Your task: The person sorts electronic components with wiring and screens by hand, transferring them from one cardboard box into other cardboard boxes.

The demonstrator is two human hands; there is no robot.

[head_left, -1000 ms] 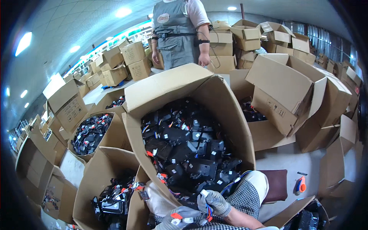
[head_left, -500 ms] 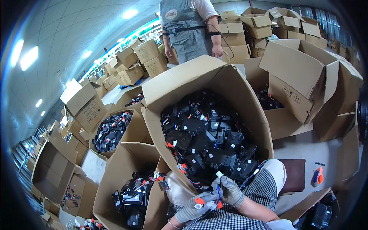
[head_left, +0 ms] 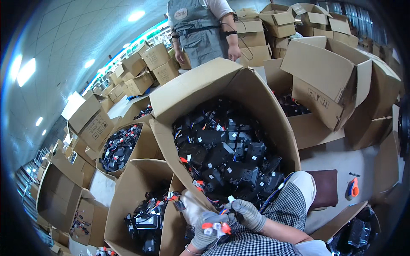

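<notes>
Both hands wear grey gloves and meet above my lap. My left hand (head_left: 201, 232) is closed round a bunch of wire leads whose white and orange-red connectors (head_left: 217, 229) stick out over its fingers. Just right of it, my right hand (head_left: 251, 216) pinches coloured wires below a white plug (head_left: 231, 199). What the leads end in is hidden by my gloves. In front of the hands leans a large open carton (head_left: 200, 87), tilted toward me and heaped with black plastic housings (head_left: 241, 173) with wires and small white labels.
At left stands a carton (head_left: 121, 198) of black parts with orange connectors; behind it, another heap of parts (head_left: 121, 147). A person in a grey apron (head_left: 200, 42) stands beyond. On the right floor lie a dark red pad (head_left: 323, 187) and an orange tool (head_left: 353, 190). Stacked cartons (head_left: 326, 85) rise behind.
My hands have shifted slightly left, and the left has turned so its connectors face up more. The white plug in the right hand has dropped a little. The whole view has shifted slightly.
</notes>
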